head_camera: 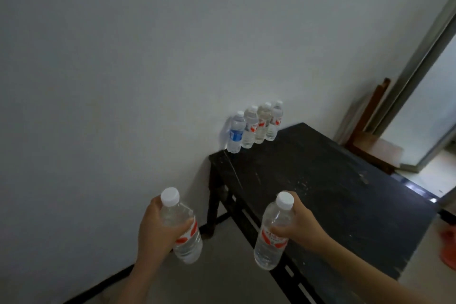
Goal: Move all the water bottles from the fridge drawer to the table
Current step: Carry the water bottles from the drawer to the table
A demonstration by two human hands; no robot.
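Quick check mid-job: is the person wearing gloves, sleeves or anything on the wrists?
No. The left hand and right hand are bare, with no gloves, rings or watch visible. Both forearms are bare as far as the frame shows; no sleeve comes into view.

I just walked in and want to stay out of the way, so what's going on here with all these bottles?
A person at the dark table grips one red-labelled bottle in the left hand and a second bottle in the right hand, neither set down yet. A row of four bottles stands at the table's far corner against the wall, the leftmost blue-labelled. The fridge drawer is out of view.
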